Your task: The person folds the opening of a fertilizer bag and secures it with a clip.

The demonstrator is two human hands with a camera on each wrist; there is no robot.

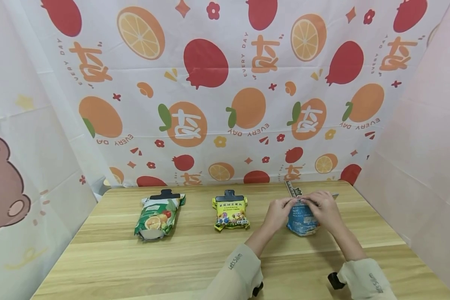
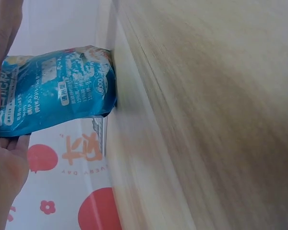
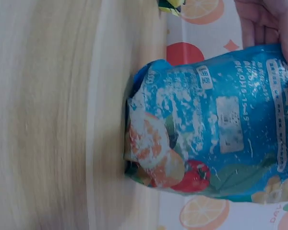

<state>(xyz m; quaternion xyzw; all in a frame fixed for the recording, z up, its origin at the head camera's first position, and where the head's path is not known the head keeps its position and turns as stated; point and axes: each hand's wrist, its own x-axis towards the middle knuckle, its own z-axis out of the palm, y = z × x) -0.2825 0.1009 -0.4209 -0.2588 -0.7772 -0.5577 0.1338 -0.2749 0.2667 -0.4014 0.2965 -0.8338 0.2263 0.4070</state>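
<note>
A blue printed bag (image 1: 301,220) with fruit and vegetable pictures stands upright on the right part of the table. My left hand (image 1: 278,213) pinches the left side of its top edge between thumb and fingers. On the other side, my right hand (image 1: 323,207) pinches the same edge, its thumb close to the left one. Both wrist views show the bag's printed face, in the left wrist view (image 2: 62,91) and the right wrist view (image 3: 216,129). The bag's base touches the table.
Left of the blue bag lie a yellow bag (image 1: 231,214) with a black clip (image 1: 229,196) and a green-and-white bag (image 1: 159,218) with another black clip (image 1: 166,194). Behind the blue bag is a partly hidden thing with a black-and-white patterned edge (image 1: 293,189). A fruit-print cloth (image 1: 243,154) hangs beyond the table.
</note>
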